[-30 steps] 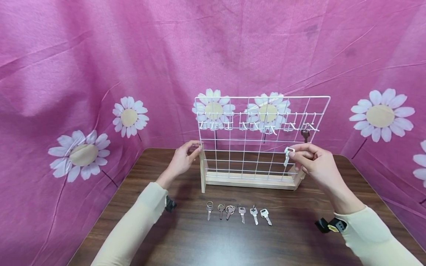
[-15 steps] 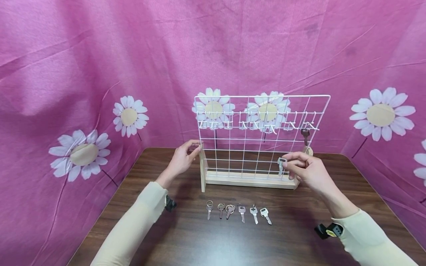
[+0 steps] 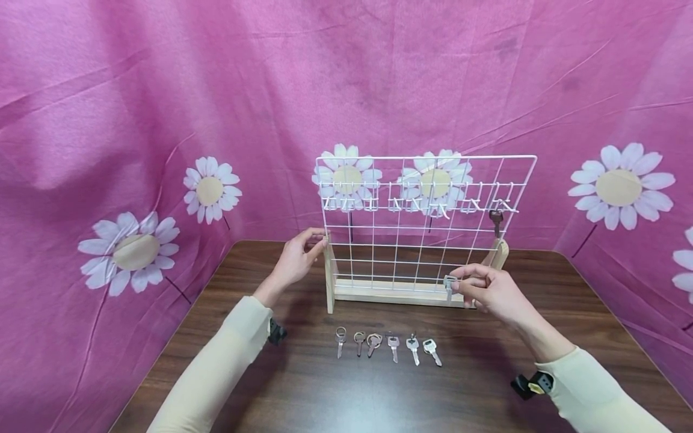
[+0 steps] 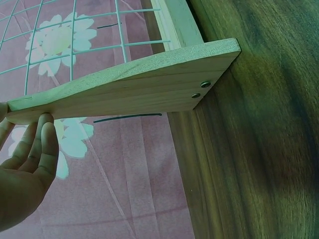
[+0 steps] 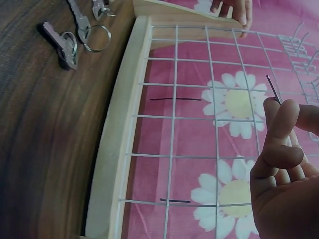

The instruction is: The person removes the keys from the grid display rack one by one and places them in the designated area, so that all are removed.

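Note:
My right hand (image 3: 492, 291) pinches a silver key (image 3: 449, 288) between thumb and fingers, in front of the lower right of a white wire grid rack (image 3: 400, 293) with a wooden base. In the right wrist view the key (image 5: 272, 87) appears edge-on above the fingertips. At the rack's left end, my left hand (image 3: 296, 258) grips the top of the wooden side panel (image 4: 139, 89), with fingers against its outer face. A dark key (image 3: 496, 221) hangs from a hook at the grid's right. Other white hooks (image 3: 417, 205) line the same wire.
Several keys with rings, among them a silver key (image 3: 413, 350), lie in a row on the brown wooden table (image 3: 303, 391) in front of the rack. Behind it hangs a pink curtain (image 3: 271, 90) with white daisies.
My right hand has moved down and to the left with the key, from near the rack's right side to just above its base. The left hand stays in place.

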`<state>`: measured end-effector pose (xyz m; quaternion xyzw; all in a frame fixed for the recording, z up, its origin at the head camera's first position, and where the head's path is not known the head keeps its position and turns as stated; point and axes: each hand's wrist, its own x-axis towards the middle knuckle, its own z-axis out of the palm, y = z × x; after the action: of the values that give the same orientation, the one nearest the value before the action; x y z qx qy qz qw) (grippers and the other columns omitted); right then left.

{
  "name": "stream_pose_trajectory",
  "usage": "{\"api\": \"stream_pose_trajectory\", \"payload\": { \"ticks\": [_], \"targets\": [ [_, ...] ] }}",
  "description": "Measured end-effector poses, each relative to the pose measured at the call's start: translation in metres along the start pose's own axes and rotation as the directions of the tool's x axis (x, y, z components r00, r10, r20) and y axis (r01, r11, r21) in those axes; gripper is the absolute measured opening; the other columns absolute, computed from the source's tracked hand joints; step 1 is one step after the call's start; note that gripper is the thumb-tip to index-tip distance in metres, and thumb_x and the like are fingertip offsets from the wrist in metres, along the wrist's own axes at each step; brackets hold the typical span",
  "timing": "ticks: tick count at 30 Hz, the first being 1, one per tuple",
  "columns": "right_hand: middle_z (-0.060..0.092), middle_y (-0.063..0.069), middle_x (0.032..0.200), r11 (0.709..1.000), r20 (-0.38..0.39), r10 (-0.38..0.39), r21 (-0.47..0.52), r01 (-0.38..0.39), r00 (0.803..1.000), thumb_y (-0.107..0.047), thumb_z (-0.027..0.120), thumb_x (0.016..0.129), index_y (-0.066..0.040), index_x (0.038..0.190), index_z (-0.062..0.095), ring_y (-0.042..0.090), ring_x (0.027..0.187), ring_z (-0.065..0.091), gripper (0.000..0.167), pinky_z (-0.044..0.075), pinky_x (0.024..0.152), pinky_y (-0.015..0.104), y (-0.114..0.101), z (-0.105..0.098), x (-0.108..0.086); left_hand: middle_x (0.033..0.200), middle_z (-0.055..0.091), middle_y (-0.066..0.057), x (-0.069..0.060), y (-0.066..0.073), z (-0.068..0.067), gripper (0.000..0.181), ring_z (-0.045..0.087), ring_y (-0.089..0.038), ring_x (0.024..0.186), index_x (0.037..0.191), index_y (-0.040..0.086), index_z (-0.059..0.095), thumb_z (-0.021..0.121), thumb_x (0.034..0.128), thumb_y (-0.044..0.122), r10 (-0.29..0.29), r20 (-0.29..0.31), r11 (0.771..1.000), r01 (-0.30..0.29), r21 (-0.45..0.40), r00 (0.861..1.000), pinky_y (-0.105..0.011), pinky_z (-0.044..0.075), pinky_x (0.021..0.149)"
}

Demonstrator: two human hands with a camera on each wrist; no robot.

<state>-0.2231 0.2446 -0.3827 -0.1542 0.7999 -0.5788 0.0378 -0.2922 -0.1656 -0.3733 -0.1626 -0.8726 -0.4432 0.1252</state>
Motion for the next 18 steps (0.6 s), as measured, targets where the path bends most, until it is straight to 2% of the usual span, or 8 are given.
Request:
{"api": "stream_pose_trajectory", "payload": {
  "ticks": [2, 6, 9, 13, 18],
  "targets": [
    [0.071, -0.010, 0.069, 1.000, 0.013, 0.009, 0.002, -0.009, 1.000, -0.012, 0.069, 0.094, -0.006, 0.111, 0.064, 0.005, 0.056, 0.058, 0.019, 0.040, 0.039, 0.023, 0.003, 0.000, -0.001, 0.118, 0.071, -0.015, 0.000, 0.000, 0.000, 0.032, 0.071, -0.031, 0.094, 0.127, 0.008, 0.063, 0.061, 0.1001, 0.025, 0.001, -0.003, 1.000, -0.001, -0.003, 1.000, -0.027, 0.061, 0.070],
    [0.074, -0.005, 0.076, 0.999, 0.033, 0.040, 0.017, -0.041, 0.999, -0.012, 0.069, 0.094, 0.002, 0.116, 0.061, 0.006, 0.056, 0.060, 0.027, 0.042, 0.040, 0.023, 0.008, 0.002, -0.001, 0.119, 0.071, -0.015, 0.000, 0.000, 0.000, 0.032, 0.071, -0.032, 0.095, 0.128, 0.008, 0.062, 0.061, 0.1002, 0.024, 0.006, -0.005, 1.000, -0.006, -0.002, 1.000, -0.028, 0.061, 0.070],
    [0.074, -0.007, 0.075, 0.997, 0.059, 0.077, 0.020, -0.078, 0.995, -0.012, 0.069, 0.094, 0.005, 0.119, 0.058, 0.006, 0.056, 0.060, 0.032, 0.041, 0.041, 0.020, 0.013, 0.003, -0.001, 0.119, 0.071, -0.014, 0.000, 0.000, 0.000, 0.032, 0.071, -0.030, 0.095, 0.128, 0.008, 0.063, 0.061, 0.1002, 0.025, 0.003, -0.006, 1.000, -0.003, 0.001, 1.000, -0.028, 0.061, 0.071],
    [0.074, -0.010, 0.077, 0.994, 0.096, 0.106, 0.023, -0.108, 0.990, -0.012, 0.068, 0.094, 0.007, 0.121, 0.057, 0.006, 0.056, 0.060, 0.035, 0.040, 0.042, 0.018, 0.022, 0.005, -0.002, 0.118, 0.071, -0.014, 0.000, 0.000, 0.000, 0.032, 0.072, -0.029, 0.095, 0.127, 0.008, 0.063, 0.062, 0.1000, 0.024, 0.001, -0.006, 1.000, -0.001, 0.000, 1.000, -0.028, 0.061, 0.071],
    [0.075, -0.006, 0.078, 0.988, 0.120, 0.147, 0.019, -0.150, 0.982, -0.013, 0.070, 0.092, 0.007, 0.121, 0.057, 0.006, 0.055, 0.060, 0.038, 0.039, 0.040, 0.018, 0.034, 0.008, -0.004, 0.119, 0.071, -0.017, 0.000, 0.000, -0.001, 0.034, 0.071, -0.034, 0.096, 0.129, 0.005, 0.062, 0.061, 0.1004, 0.024, 0.004, 0.004, 1.000, -0.004, -0.005, 1.000, -0.030, 0.061, 0.071]
  ]
}}
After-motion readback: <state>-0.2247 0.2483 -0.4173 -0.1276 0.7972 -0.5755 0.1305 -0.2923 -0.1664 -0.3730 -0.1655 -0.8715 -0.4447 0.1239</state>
